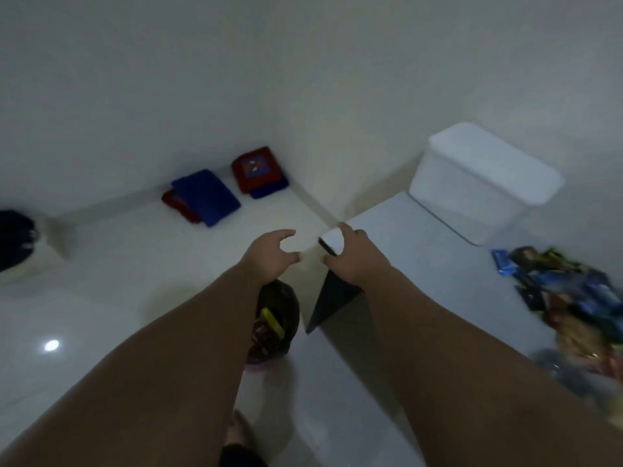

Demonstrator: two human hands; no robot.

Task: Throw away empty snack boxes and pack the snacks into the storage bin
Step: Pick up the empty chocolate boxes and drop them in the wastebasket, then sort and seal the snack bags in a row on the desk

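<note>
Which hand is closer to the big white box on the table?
Right. The right hand is at the corner of the table, down and left of the white box. The left hand is farther left, over the floor.

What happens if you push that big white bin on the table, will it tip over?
Probably it would slide, not tip: the bin looks wide and sits flat on the smooth table. It likely feels stiff and light, being plastic, but its lid hides what is inside.
</note>
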